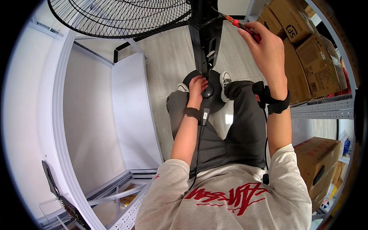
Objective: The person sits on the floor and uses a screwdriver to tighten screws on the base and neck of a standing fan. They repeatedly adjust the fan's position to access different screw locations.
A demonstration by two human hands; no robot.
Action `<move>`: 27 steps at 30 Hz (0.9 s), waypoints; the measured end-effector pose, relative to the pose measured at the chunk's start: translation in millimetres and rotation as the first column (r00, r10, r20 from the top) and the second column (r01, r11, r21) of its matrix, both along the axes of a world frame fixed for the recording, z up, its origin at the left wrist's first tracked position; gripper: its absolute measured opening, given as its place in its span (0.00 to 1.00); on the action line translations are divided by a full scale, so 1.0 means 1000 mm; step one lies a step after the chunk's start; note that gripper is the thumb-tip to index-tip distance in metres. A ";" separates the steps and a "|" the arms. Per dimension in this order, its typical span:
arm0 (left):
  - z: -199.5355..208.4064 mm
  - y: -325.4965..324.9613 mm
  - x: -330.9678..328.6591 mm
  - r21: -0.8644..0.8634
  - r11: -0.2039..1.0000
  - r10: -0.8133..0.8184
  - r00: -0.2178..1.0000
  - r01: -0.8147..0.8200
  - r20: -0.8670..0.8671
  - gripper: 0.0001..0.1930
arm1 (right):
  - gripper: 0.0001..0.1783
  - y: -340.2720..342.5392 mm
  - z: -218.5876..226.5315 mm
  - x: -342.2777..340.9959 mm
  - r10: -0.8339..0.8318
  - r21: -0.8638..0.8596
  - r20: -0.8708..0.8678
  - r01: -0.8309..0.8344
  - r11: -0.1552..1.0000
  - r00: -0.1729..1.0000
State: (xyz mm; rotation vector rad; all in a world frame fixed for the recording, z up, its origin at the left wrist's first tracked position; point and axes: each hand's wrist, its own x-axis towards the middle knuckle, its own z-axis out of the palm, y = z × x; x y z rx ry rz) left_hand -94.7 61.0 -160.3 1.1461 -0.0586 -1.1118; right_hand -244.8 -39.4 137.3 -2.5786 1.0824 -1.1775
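A black pedestal fan stands upright on the floor in front of me, its wire guard [126, 19] spreading across the upper left. My right hand [266, 48] is raised beside the upper part of the fan's black housing [205, 42]. It grips a screwdriver [247, 30] by its red and black handle, and the shaft points at the housing near the top edge. Lower down, my left hand [196, 90] has its fingers curled against the fan's pole [206, 73], just above the round black base [214, 103]. The exact finger contact there is partly hidden.
My legs [245, 115] and shoes [225, 82] flank the base. Cardboard boxes [318, 61] fill a metal rack [322, 109] at right, with another box [318, 161] lower down. White shelving [134, 107] stands at left. Cables [198, 153] run from both wrist straps.
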 end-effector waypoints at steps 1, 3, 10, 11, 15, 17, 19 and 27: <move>-0.001 0.000 0.001 -0.001 1.000 0.001 1.000 -0.001 -0.001 0.17 | 0.15 0.000 0.003 0.001 0.015 0.145 0.010 -0.016 0.989 1.000; -0.002 -0.001 0.001 -0.001 1.000 -0.002 1.000 0.002 -0.001 0.17 | 0.15 0.002 0.014 0.002 0.034 0.422 0.031 -0.044 0.906 0.999; 0.004 0.001 0.000 0.009 1.000 -0.001 1.000 0.001 0.001 0.16 | 0.14 0.000 0.005 0.003 0.019 0.179 0.072 -0.032 0.983 0.997; 0.004 0.001 0.000 0.005 1.000 0.001 1.000 -0.001 -0.001 0.16 | 0.14 -0.001 0.001 0.004 0.017 0.016 0.060 -0.018 1.000 0.998; 0.005 0.001 -0.001 -0.002 1.000 0.004 1.000 -0.004 -0.005 0.16 | 0.15 -0.001 -0.001 0.004 0.014 0.069 0.053 -0.018 0.997 0.999; 0.004 0.001 -0.001 0.000 1.000 0.002 1.000 -0.002 -0.005 0.16 | 0.16 -0.003 0.007 0.004 0.010 0.258 0.055 -0.024 0.966 0.998; 0.002 0.000 -0.001 0.001 1.000 -0.001 1.000 0.001 -0.005 0.16 | 0.17 -0.003 0.011 0.004 0.005 0.360 0.063 -0.028 0.932 0.998; 0.002 0.000 -0.001 0.000 1.000 0.005 1.000 -0.005 -0.001 0.16 | 0.17 -0.002 0.001 0.000 0.022 -0.139 0.010 -0.020 0.990 1.000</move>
